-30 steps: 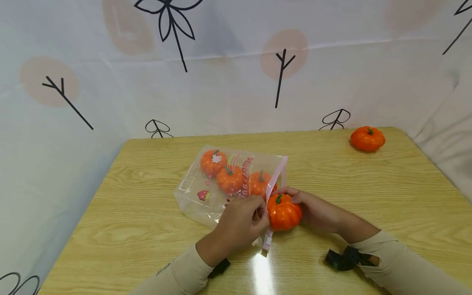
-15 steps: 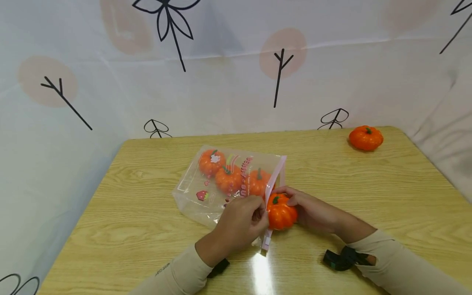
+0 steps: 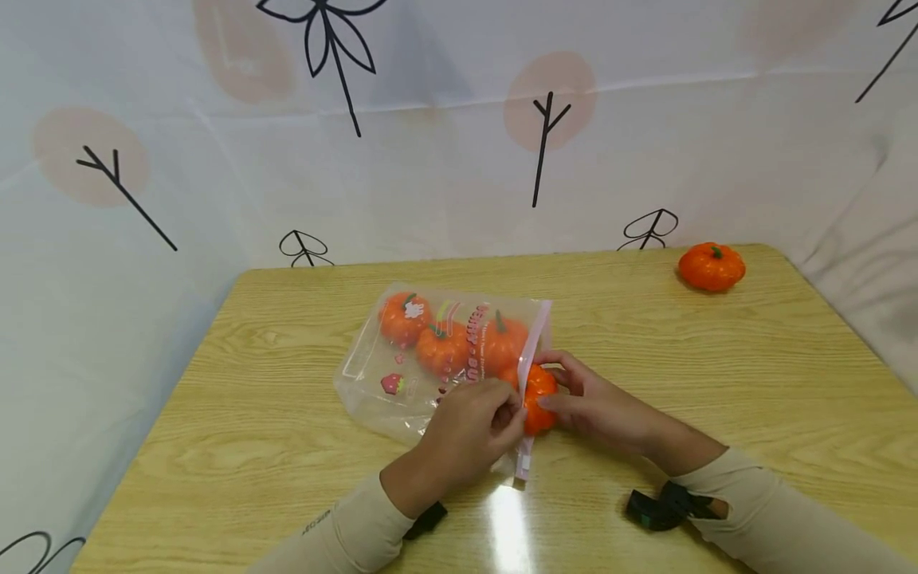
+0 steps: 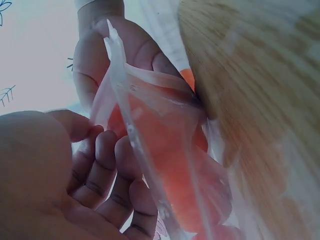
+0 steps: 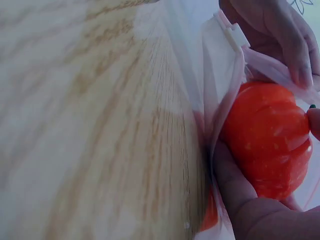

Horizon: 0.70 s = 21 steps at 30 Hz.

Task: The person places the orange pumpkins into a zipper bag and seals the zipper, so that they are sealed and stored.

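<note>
A clear zip bag [image 3: 369, 402] with pink print lies on the table, its mouth toward the right. Three small orange pumpkins [image 3: 442, 351] show through its plastic. My left hand [image 3: 466, 426] pinches the near lip of the mouth between thumb and fingers. In the mouth sits another pumpkin [image 3: 543, 391], partly behind the pink zip strip [image 3: 531, 351]. My right hand [image 3: 606, 410] grips that pumpkin from the right. The right wrist view shows its ribbed side [image 5: 270, 135] between fingers and thumb, with the white slider [image 5: 236, 36] close above.
One more orange pumpkin [image 3: 712, 267] rests at the table's back right corner. The wood-grain table [image 3: 272, 375] reaches back to a patterned cloth [image 3: 445, 183]. Black wrist straps show at both sleeves.
My right hand has moved left, taking the pumpkin deeper into the bag's mouth. The pumpkins inside have shifted slightly. My left hand stays in place on the lip.
</note>
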Available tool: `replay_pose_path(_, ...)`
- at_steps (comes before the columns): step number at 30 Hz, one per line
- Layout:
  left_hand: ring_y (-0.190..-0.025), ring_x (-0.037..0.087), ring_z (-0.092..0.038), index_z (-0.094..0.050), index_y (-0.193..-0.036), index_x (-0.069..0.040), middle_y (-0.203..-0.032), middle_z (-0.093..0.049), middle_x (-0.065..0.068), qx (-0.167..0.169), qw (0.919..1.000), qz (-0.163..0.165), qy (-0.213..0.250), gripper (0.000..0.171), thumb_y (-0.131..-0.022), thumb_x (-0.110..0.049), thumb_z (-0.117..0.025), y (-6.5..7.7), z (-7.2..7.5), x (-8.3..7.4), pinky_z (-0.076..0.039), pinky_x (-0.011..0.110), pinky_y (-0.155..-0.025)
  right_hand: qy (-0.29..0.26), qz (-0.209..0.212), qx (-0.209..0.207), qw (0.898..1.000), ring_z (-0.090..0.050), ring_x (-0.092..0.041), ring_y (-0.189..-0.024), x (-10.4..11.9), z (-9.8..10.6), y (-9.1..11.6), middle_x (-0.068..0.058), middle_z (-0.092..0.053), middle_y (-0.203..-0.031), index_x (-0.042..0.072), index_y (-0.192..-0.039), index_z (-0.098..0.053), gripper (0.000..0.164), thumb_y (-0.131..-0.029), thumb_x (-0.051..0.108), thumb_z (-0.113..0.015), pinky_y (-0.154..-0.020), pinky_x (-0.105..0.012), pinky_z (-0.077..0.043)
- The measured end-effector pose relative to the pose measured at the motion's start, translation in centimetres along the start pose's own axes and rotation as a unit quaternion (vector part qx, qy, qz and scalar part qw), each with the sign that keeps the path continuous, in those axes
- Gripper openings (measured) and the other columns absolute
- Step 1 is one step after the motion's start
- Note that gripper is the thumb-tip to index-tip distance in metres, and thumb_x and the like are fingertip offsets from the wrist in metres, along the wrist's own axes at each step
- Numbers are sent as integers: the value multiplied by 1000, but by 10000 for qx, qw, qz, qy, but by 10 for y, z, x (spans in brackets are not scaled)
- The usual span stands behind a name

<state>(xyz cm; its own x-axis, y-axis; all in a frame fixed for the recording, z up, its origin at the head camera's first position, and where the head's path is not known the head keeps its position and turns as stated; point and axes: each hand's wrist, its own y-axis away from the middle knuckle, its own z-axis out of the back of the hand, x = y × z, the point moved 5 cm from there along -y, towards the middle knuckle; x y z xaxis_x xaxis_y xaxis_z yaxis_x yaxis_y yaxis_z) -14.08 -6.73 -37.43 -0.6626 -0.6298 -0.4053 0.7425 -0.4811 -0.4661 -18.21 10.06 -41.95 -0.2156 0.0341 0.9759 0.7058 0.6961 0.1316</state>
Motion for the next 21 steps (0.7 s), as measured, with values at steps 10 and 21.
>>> replay_pose_path(10, -61, -4, -47, -65, -88, -16, -70, -60, -11, 337, 9984, 419, 156, 11, -94, -25, -69, -1, -2, 0, -37, 5, -57, 461, -208, -624, 9968, -61, -17, -110, -2, 5, -1, -27, -30, -150, 11, -125, -24, 45, -99, 15, -61, -87, -23, -54)
replay_pose_path(21, -60, -4, -50, -62, -82, -18, -69, -61, -11, 225, 9980, 592, -78, 13, -85, -20, -74, 1, -2, -1, -37, 8, -55, 191, -160, -712, 9971, -60, -10, -103, 4, 1, 1, -9, -46, -119, 11, -108, -32, 20, -102, 13, -51, -88, -26, -54)
